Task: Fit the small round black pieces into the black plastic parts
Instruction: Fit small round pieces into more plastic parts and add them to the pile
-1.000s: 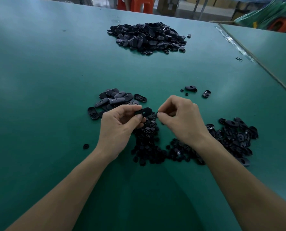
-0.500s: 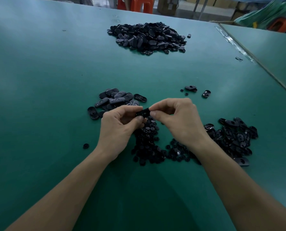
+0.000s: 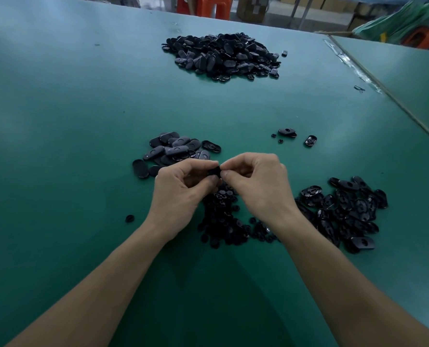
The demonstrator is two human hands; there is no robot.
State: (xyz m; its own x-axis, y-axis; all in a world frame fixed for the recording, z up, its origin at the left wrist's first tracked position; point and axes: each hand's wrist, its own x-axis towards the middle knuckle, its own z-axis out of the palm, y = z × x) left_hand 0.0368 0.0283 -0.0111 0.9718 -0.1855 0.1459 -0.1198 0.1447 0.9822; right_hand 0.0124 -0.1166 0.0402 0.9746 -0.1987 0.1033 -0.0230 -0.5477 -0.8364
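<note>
Midway along the near edge of the green desk (image 3: 58,121), both grips meet above the heap of small round black pieces (image 3: 221,221); the left grip (image 3: 181,194) pinches a black plastic part (image 3: 214,171) between thumb and curled forefinger; the right grip (image 3: 261,186) pinches its other end, fingertips closed tight; loose parts (image 3: 346,211) lie toward the right edge, a small cluster (image 3: 176,151) sits just beyond the left grip, and a large heap (image 3: 223,56) lies near the far edge.
</note>
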